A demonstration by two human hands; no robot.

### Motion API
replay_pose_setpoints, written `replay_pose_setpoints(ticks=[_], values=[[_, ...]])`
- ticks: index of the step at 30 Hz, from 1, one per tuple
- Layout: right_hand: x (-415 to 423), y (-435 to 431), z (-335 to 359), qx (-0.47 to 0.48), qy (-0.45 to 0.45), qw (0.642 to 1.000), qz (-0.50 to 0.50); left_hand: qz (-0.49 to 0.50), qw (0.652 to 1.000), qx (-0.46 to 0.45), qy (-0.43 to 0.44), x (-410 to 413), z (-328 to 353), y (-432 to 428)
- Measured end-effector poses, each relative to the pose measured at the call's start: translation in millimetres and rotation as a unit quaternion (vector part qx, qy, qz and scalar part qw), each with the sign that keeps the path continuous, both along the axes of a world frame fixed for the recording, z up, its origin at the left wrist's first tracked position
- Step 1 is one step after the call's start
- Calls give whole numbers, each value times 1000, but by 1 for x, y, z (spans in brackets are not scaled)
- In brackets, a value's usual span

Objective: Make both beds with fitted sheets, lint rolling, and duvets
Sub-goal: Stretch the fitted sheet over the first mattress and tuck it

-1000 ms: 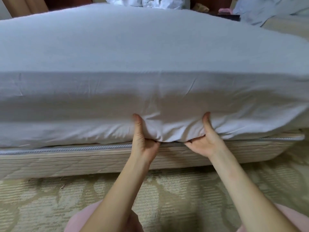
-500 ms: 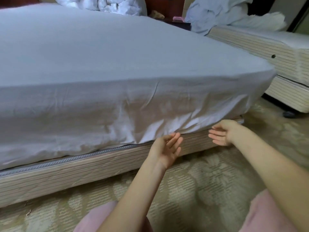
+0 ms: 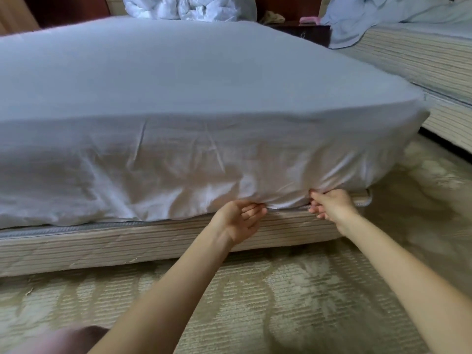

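Near bed: white fitted sheet [image 3: 178, 85] is on, top face smooth, foot-side face wrinkled, with creases fanning toward the lower edge. Its hem hangs at the seam between mattress and striped bed base [image 3: 127, 241]; a strip of grey piping shows under the hem on the left. Both hands are on that hem, toward the right foot corner. Left hand [image 3: 240, 221]: palm up, fingers curled, tips pinching the bunched hem edge. Right hand [image 3: 332, 206]: just short of the corner, thumb on top of the fabric, fingers curled under, gripping the hem. The short stretch of hem between the two hands sags slightly. Both forearms are bare and reach in from the bottom of the frame. White duvet [image 3: 189, 7] is bundled at the head end of this bed, against the dark headboard. Second bed [image 3: 421, 54] sits to the right, mattress side bare and striped, with pale blue bedding [image 3: 370, 19] heaped on top. A dark nightstand [image 3: 301, 33] stands between the beds with a pink item [image 3: 309, 19] on it, too small to identify. Floor is beige patterned carpet [image 3: 281, 302]. Blurred pink clothing [image 3: 63, 338] at bottom left.
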State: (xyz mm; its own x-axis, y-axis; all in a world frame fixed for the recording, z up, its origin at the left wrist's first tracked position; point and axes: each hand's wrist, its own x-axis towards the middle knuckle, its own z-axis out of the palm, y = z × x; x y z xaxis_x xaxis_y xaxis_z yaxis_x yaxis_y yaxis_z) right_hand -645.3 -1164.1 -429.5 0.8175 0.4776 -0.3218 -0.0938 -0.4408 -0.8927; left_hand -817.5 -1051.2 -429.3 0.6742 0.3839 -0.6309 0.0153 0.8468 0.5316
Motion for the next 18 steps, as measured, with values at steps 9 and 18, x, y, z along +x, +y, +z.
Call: replay_pose_setpoints(ticks=[9, 18], values=[[28, -18, -20, 93, -31, 995, -25, 68, 996, 11, 49, 54, -3, -40], [10, 1, -30, 136, -62, 975, -162, 291, 943, -40, 159, -6, 6, -16]])
